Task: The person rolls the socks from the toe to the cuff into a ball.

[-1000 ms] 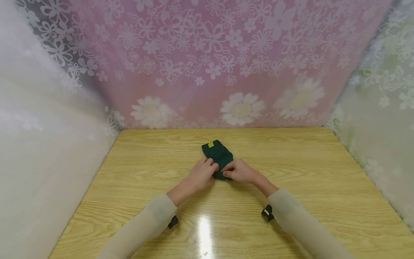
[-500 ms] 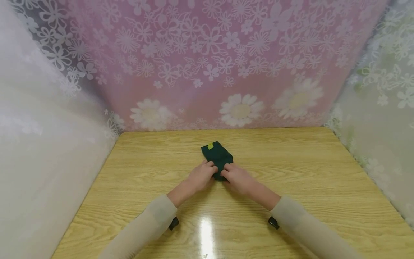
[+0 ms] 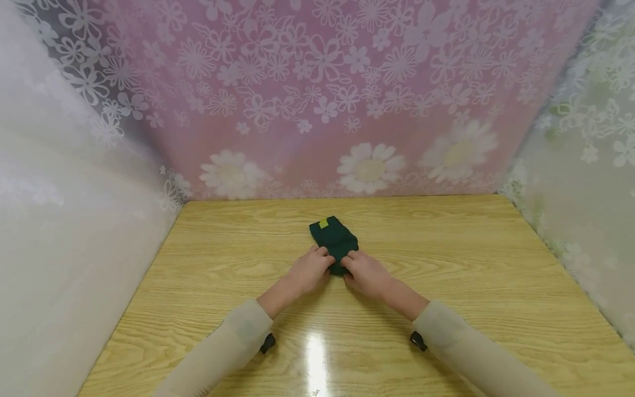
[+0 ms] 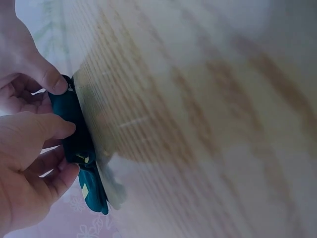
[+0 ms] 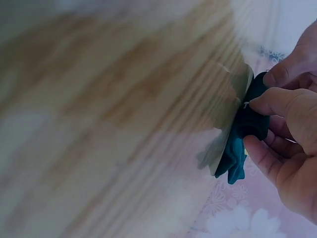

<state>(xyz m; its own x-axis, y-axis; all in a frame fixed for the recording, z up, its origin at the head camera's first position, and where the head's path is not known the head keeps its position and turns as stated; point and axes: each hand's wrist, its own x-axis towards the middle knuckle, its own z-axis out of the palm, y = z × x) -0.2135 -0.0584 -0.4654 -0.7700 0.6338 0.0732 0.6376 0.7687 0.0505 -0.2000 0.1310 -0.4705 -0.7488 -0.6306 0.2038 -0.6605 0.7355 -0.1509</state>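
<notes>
Green cloth [image 3: 339,240], head view: ahead at twelve o'clock on the wooden table [image 3: 223,242], yellow tag [image 3: 323,223] at its eleven o'clock end.
Hands, head view: left hand [image 3: 308,270] pinches its seven o'clock side, right hand [image 3: 369,275] its five, probably for an even hold.
Roll [image 4: 77,141], left wrist view: left thumb [image 4: 60,127] presses it, perhaps against loosening.
Right thumb [image 5: 272,101], right wrist view: likewise on the roll.

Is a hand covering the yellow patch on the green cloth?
No, the yellow patch shows uncovered at the far end of the green cloth.
</notes>
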